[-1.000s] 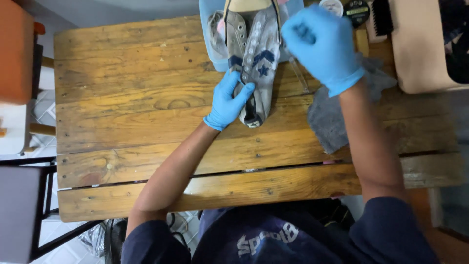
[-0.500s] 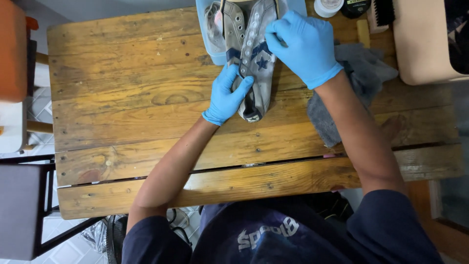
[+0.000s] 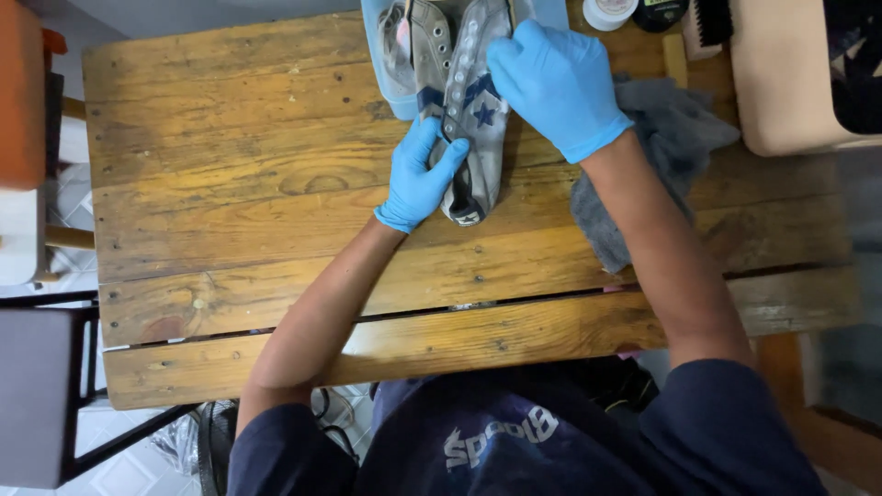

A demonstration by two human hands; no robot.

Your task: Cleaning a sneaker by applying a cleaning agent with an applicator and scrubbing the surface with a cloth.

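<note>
A worn grey sneaker (image 3: 470, 119) with a blue star lies on the wooden table (image 3: 239, 174), its toe end over a pale blue tray (image 3: 386, 83). My left hand (image 3: 421, 174), in a blue glove, grips the sneaker's heel side from the left. My right hand (image 3: 557, 81), also gloved in blue, rests on the sneaker's right upper near the eyelets, fingers curled against it. A grey cloth (image 3: 661, 165) lies under my right forearm.
At the table's far edge stand a small white round tin (image 3: 610, 11), a dark tin (image 3: 663, 9) and a brush (image 3: 707, 22). A beige cushioned seat (image 3: 781, 83) is at the right. An orange stool (image 3: 20, 101) stands at the left.
My right hand came down from above the sneaker and now rests on its right side. The left hand has kept its grip at the heel.
</note>
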